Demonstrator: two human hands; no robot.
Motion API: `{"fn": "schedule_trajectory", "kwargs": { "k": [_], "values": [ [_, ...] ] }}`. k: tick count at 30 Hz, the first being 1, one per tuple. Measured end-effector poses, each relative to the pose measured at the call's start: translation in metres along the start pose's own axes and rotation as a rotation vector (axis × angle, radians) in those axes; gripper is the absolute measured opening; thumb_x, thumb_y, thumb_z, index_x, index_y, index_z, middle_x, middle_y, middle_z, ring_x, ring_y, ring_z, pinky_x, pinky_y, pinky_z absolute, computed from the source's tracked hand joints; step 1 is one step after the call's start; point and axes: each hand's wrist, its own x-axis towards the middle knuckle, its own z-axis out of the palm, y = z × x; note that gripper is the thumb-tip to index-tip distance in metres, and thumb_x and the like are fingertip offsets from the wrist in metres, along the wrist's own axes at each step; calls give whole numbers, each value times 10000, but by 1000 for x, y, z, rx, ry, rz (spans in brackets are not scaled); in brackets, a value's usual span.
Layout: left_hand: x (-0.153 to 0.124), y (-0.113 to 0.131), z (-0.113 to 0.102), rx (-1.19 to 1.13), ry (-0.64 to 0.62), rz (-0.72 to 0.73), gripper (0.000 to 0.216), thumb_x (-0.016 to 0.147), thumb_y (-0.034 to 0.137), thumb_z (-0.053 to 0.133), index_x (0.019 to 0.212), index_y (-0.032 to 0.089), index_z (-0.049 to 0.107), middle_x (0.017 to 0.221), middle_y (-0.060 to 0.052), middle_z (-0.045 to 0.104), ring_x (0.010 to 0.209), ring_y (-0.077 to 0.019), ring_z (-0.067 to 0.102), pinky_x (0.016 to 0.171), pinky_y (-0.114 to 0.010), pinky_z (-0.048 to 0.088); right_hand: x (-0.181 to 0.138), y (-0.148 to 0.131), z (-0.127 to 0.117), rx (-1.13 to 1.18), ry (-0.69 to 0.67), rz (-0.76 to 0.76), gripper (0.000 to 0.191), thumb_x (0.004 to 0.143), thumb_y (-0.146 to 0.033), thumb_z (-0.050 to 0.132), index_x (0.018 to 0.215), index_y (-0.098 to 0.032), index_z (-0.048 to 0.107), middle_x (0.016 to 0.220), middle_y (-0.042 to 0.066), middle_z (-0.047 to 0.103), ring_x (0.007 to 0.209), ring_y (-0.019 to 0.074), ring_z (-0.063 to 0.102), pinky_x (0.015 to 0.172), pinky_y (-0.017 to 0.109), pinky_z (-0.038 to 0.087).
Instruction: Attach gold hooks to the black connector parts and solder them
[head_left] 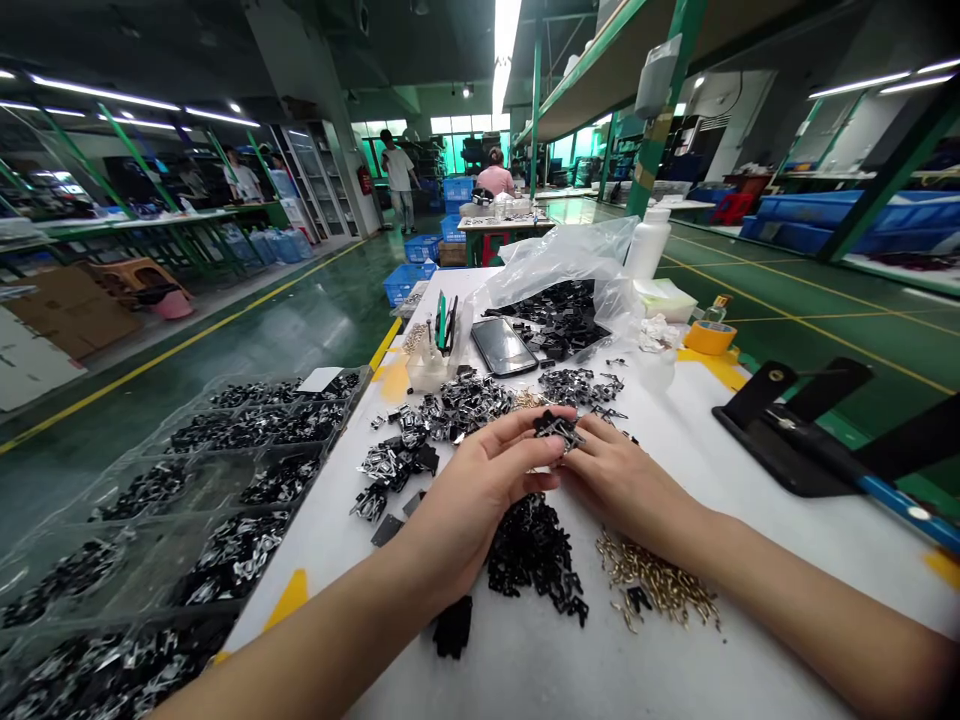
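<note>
My left hand (480, 490) and my right hand (626, 485) meet over the white table (750, 560), fingers pinched together on one small black part with metal (556, 428). Below the hands lies a heap of small black plastic parts (534, 555). A scatter of small brass pins (660, 585) lies under my right wrist. Beyond the hands spread piles of black and silver parts (465, 400).
Clear trays of finished parts (225, 500) stand at the left. A phone (503, 346), a plastic bag of black parts (562, 300), a white bottle (648, 243), a yellow tape roll (709, 337) and a black fixture (795, 430) sit behind. People stand far back.
</note>
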Motion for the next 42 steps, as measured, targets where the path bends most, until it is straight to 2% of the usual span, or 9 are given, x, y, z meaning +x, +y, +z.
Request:
{"fn": "schedule_trajectory", "kwargs": {
  "k": [3,7,12,16,21,25,30,42],
  "values": [
    [2,-3,-2,-44,-9,-5,192,818,153,602,983,196,692,1047,-28,632,856,-110,551,828,-238,463,2,-2,-4,50,22,-13,203,870,-106,399,857,-178,589,881,110,617,924,264,514,732,406,475],
    [3,-4,-4,-28,-4,10,210,810,117,604,988,195,684,991,-14,635,853,-97,565,870,-246,459,-2,-11,-19,151,95,38,191,921,-157,353,842,-166,527,811,83,583,774,203,508,663,346,459],
    [4,-3,-5,48,6,1,240,804,167,648,1042,197,633,899,3,620,833,-100,578,751,-217,467,-10,-21,-43,342,136,219,123,942,-156,361,912,-195,474,753,7,566,658,119,519,583,247,450],
    [5,-2,-5,104,54,-8,255,781,219,687,1025,187,619,859,0,619,777,-102,573,679,-215,450,-13,-18,-54,607,154,411,138,941,-249,407,924,-233,543,814,11,603,736,141,572,643,280,476],
    [7,-1,-8,221,40,22,212,795,266,668,1002,223,668,840,9,596,705,-88,517,659,-211,433,-12,-15,-57,855,228,483,140,888,-339,531,956,-244,608,866,33,669,827,170,646,695,283,549],
    [8,-3,-10,255,48,25,221,806,313,656,1012,234,661,900,7,589,776,-101,524,709,-220,449,-12,-17,-58,1032,264,527,125,855,-330,597,938,-237,609,859,27,705,831,154,676,709,243,568],
    [7,-4,-8,249,17,10,233,811,304,654,1030,227,640,988,-7,585,856,-122,540,751,-239,481,-12,-18,-61,1055,236,544,111,852,-318,603,885,-215,627,826,36,713,797,157,684,695,253,575],
    [6,-1,-6,267,-15,0,210,810,270,656,1010,207,647,989,0,614,753,-82,567,717,-195,479,-14,-19,-64,1023,197,557,142,854,-333,595,901,-208,643,783,38,718,757,148,680,659,237,571]
  ]
}}
